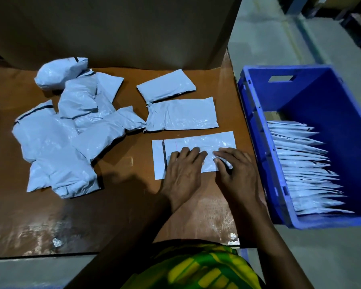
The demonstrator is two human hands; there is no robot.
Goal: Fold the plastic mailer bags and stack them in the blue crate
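Left hand [183,170] lies flat, fingers spread, pinning the mailer bag [198,146] to the table [123,205]; my right hand [236,170] bends its fingers at the bag's near edge, pinching or only pressing I cannot tell. I'd press the left firmly, fold evenly, crease hard. Beyond, just right, the blue crate [251,122] holds folded bags [304,163] on edge

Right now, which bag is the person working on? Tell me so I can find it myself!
Find the blue crate on the right, then look at the brown table just left of it. The mailer bag lies nearest the person, in front of two folded bags. It is the only flat, smooth one, and the left hand and right hand rest on it.
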